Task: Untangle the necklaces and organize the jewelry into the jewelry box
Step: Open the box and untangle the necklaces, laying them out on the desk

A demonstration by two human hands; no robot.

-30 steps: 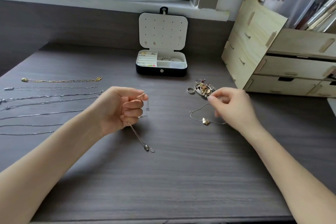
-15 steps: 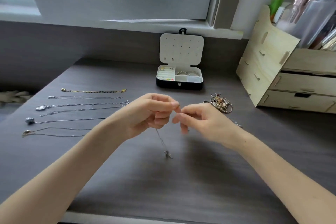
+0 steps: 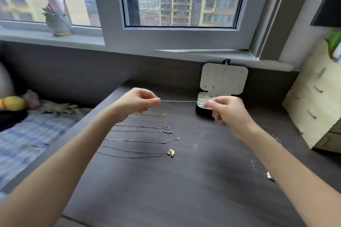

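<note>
The thin silver chain (image 3: pixel 178 101) is stretched straight in the air between the two hands, above the far part of the desk (image 3: pixel 184 199) and just in front of the open jewelry box (image 3: pixel 224 79). The left hand (image 3: pixel 140 101) pinches one end in a narrow grip of thumb and forefinger. The right hand (image 3: pixel 227 110) pinches the other end in the same way and covers part of the box's tray.

I judge that this chain is free of knots and that the step in hand is to lay it down. The next move calls for lowering both ends together, with the chain kept tight, so that it lands straight at the far end of the row of laid-out necklaces (image 3: pixel 144 131) below the left hand.

Only a narrow strip lies between that row and the back wall. The left edge of the desk is near the row's left ends, with a bed (image 3: pixel 27 134) beyond it, so a chain end could slip over. On the right, a wooden drawer unit (image 3: pixel 313 107) closes the side, and a loose necklace (image 3: pixel 268 175) lies beside the right forearm. The near half of the desk gives the widest room.
</note>
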